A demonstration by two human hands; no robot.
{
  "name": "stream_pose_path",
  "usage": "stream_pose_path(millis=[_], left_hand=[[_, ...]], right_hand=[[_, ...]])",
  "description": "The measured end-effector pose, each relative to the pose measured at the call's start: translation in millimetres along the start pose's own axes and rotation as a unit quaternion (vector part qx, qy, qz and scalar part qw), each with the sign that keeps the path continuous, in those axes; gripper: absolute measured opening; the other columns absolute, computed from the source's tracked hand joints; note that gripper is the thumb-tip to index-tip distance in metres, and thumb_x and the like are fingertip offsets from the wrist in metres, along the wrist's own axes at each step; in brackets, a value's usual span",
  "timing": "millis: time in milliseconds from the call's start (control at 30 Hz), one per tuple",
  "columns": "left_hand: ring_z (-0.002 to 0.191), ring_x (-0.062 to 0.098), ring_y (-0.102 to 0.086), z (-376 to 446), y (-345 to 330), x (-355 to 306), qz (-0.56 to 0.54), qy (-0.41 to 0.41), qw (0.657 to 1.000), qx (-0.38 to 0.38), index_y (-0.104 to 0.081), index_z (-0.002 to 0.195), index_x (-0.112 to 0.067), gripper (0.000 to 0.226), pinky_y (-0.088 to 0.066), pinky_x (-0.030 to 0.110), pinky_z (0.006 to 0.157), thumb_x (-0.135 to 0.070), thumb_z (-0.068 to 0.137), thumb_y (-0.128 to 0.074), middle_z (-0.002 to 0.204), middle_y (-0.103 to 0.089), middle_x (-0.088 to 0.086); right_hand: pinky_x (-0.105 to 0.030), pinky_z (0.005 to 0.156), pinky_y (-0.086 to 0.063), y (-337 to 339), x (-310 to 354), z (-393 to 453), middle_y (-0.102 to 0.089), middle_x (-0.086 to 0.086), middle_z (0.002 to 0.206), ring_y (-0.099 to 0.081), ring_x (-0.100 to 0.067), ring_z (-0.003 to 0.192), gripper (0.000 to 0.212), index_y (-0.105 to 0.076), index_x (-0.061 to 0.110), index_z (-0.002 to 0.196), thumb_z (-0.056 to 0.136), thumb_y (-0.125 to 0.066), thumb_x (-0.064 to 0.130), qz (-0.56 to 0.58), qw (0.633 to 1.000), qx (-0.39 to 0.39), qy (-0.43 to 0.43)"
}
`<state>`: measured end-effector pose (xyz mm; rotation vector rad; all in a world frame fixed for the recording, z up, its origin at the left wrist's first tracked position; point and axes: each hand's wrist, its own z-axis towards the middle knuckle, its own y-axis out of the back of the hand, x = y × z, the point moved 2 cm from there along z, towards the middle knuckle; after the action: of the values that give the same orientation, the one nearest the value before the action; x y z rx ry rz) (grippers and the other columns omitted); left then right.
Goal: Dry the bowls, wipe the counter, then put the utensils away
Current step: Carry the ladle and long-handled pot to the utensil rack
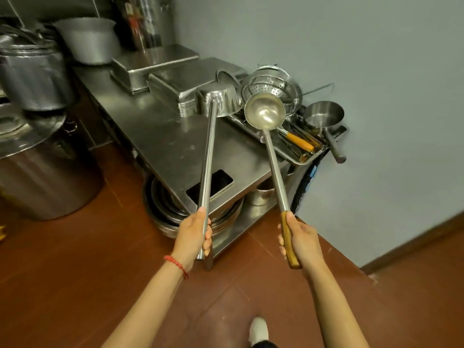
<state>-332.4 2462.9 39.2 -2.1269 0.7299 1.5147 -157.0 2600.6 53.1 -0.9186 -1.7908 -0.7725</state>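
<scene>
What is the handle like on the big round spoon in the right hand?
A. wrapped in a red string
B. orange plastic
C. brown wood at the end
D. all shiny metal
C: the right hand grips the ladle by a brown wooden end on its metal shaft.

We see a steel scoop [218, 99] and round ladle [265, 110], long handles angled up over the counter [163, 136].

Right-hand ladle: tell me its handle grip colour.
Brown wood, streaked darker, on the ladle held in the right hand; the shaft above is bare steel. The head view shows it.
</scene>
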Motion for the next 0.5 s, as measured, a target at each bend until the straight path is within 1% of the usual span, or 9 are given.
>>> stream_pose_path(millis=[100, 200, 300, 400, 500], left_hand=[[0.028, 0.009, -0.036, 44.9, -42.3, -9.5, 0.009, -0.002, 1.000, 0.010, -0.048, 0.071, -0.010, 0.040, -0.033, 0.018, 0.028, -0.040, 0.095, -0.038, 0.038, -0.045, -0.005], [0.028, 0.009, -0.036, 84.0, -87.5, -20.9, 0.005, 0.001, 1.000, 0.001, -0.048, 0.069, -0.011, 0.040, -0.032, 0.017, 0.030, -0.040, 0.094, -0.038, 0.037, -0.045, -0.006], [0.028, 0.010, -0.035, 115.9, -130.2, -36.9, 0.003, 0.007, 1.000, -0.002, -0.047, 0.069, -0.011, 0.040, -0.032, 0.017, 0.030, -0.039, 0.095, -0.037, 0.036, -0.044, -0.006], [0.027, 0.010, -0.034, 148.2, -162.7, -55.5, 0.003, 0.001, 1.000, -0.005, -0.047, 0.068, -0.010, 0.040, -0.031, 0.016, 0.029, -0.037, 0.096, -0.037, 0.035, -0.043, -0.007], [0.027, 0.009, -0.035, 180.8, -184.6, -72.6, 0.008, 0.006, 1.000, -0.008, -0.047, 0.069, -0.010, 0.040, -0.032, 0.016, 0.029, -0.037, 0.096, -0.036, 0.036, -0.043, -0.006]], right_hand=[[-0.024, 0.035, -0.042, 22.4, 15.6, 53.9, -0.056, -0.004, 0.048, -0.050, -0.017, 0.036, 0.045, -0.060, 0.007, 0.075, 0.092, -0.044, 0.045, 0.011, 1.000, -0.003, -0.006], [-0.023, 0.035, -0.042, 46.7, 37.7, 109.3, -0.054, -0.005, 0.048, -0.049, -0.018, 0.035, 0.045, -0.058, 0.006, 0.076, 0.092, -0.044, 0.045, 0.018, 1.000, 0.001, -0.006], [-0.022, 0.034, -0.040, 70.1, 65.1, 156.7, -0.053, -0.007, 0.046, -0.047, -0.019, 0.033, 0.044, -0.056, 0.006, 0.071, 0.093, -0.045, 0.043, 0.028, 1.000, 0.001, -0.007], [-0.022, 0.031, -0.038, 86.3, 91.1, 200.4, -0.051, -0.005, 0.044, -0.046, -0.017, 0.031, 0.044, -0.055, 0.006, 0.069, 0.093, -0.045, 0.042, 0.009, 1.000, 0.001, -0.002], [-0.022, 0.032, -0.039, 91.4, 110.1, 237.3, -0.052, -0.006, 0.047, -0.047, -0.016, 0.032, 0.043, -0.056, 0.006, 0.070, 0.092, -0.046, 0.042, 0.001, 1.000, 0.003, -0.014]])
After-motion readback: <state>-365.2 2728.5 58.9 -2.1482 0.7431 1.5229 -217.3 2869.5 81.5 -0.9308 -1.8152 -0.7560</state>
